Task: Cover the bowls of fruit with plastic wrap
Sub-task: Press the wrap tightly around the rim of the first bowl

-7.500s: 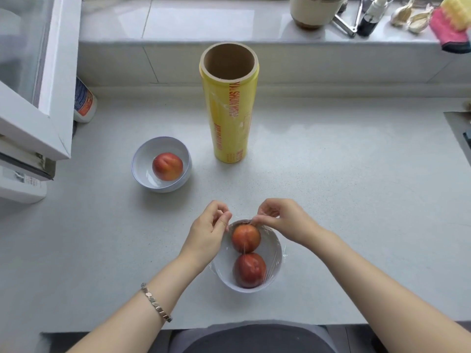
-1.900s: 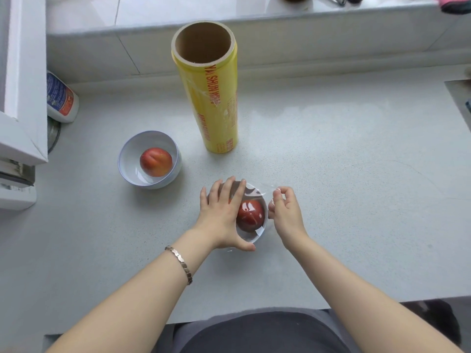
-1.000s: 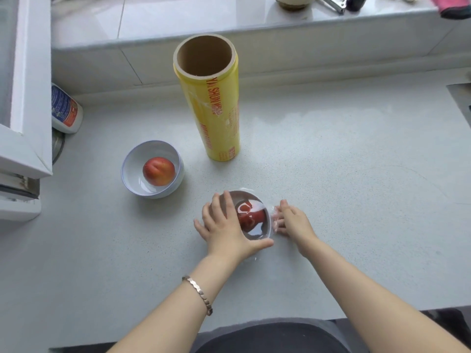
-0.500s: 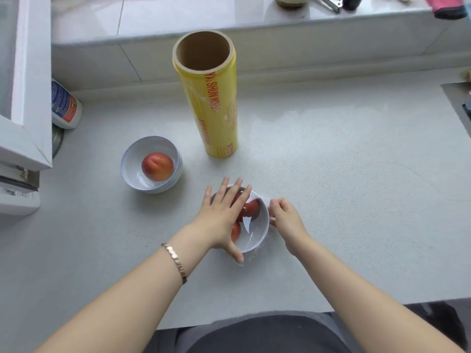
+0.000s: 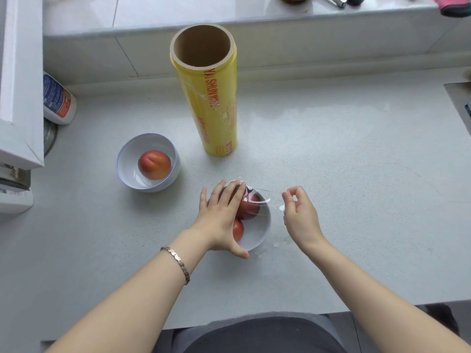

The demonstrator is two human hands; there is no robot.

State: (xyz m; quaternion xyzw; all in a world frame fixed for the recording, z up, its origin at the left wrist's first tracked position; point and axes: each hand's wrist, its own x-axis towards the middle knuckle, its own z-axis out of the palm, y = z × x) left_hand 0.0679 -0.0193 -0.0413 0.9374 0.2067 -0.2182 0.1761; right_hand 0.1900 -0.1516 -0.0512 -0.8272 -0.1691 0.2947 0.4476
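A white bowl (image 5: 258, 230) with two red peaches sits on the counter in front of me, with clear plastic wrap (image 5: 260, 197) stretched over it. My left hand (image 5: 221, 220) lies flat over the bowl's left half, fingers straight, pressing on the wrap. Just right of the bowl, my right hand (image 5: 299, 215) pinches a strip of the wrap between thumb and fingers and holds it taut. A second white bowl (image 5: 127, 164) with one peach (image 5: 154, 164) stands uncovered to the back left. The yellow roll of plastic wrap (image 5: 211, 98) stands upright behind the bowls.
A white window frame (image 5: 20, 85) juts over the counter at the left, with a white bottle (image 5: 57, 100) lying beneath it. A raised tiled ledge (image 5: 254, 14) runs along the back and holds utensils and a pink cloth. A dark sink edge (image 5: 458, 98) shows at far right.
My right hand has moved away from the bowl's rim to the right, drawing a strip of wrap with it. My left hand stays flat on the bowl.
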